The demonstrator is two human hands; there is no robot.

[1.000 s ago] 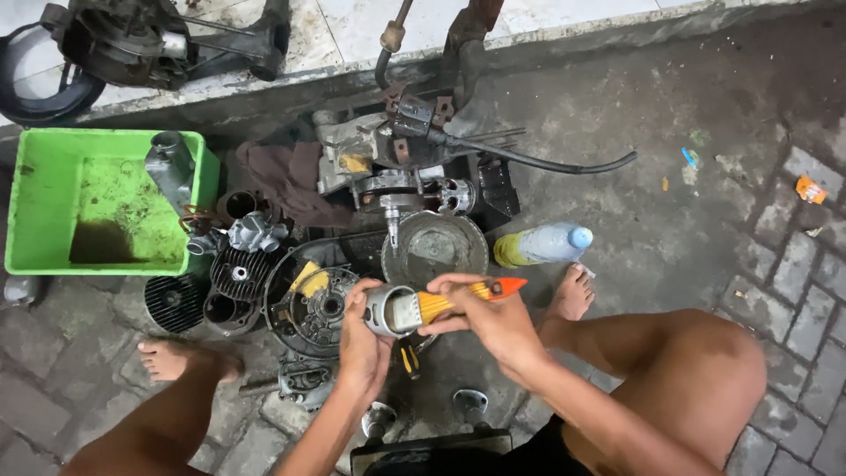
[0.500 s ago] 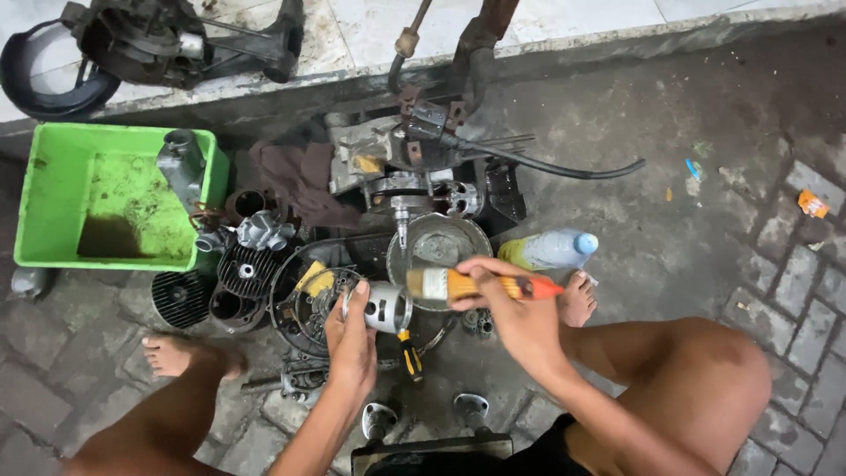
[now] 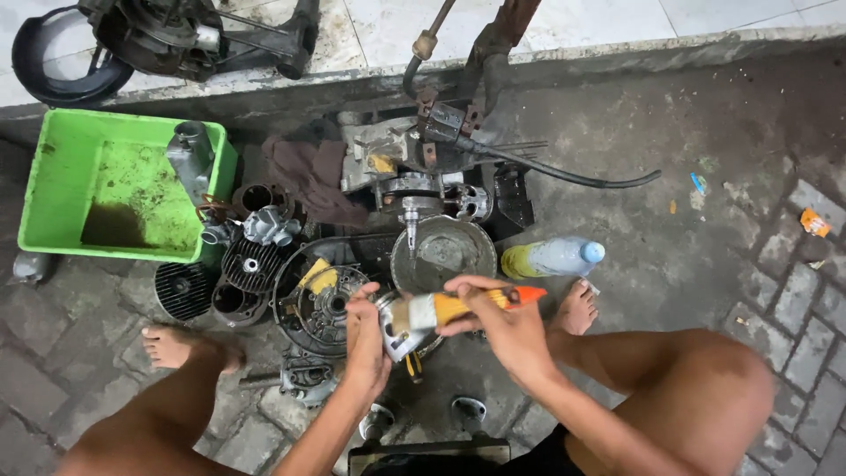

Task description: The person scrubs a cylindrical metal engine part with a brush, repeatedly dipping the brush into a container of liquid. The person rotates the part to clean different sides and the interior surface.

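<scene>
Centre of frame, low: left hand (image 3: pixel 368 339) wrapped around a round metal engine part (image 3: pixel 398 328), fingers closed on its left side. Right hand (image 3: pixel 502 322) closed on a paintbrush (image 3: pixel 458 306) with yellow handle and orange tip; bristle end touches the part's top, handle points right.

Packages: 1 clear plastic bottle (image 3: pixel 553 257) with blue cap, yellowish liquid, lying on its side right of centre, just beside the right foot (image 3: pixel 575 308). Small orange wrapper scrap (image 3: pixel 815 221) at far right on the pavers. Green plastic tub (image 3: pixel 106 185) upper left, dirty inside, a grey metal cylinder (image 3: pixel 191 157) leaning at its right rim.

Just above the hands: round metal pan (image 3: pixel 445 251). Left of it a black round cover (image 3: pixel 319 295) with a yellow piece on it, then finned cylinders (image 3: pixel 249 264). Dark rag (image 3: pixel 313 176) and engine casing (image 3: pixel 405 163) above centre, black hose (image 3: pixel 564 174) running right. Left foot (image 3: pixel 181 345) lower left. Parts crowd the ground left of the hands.
</scene>
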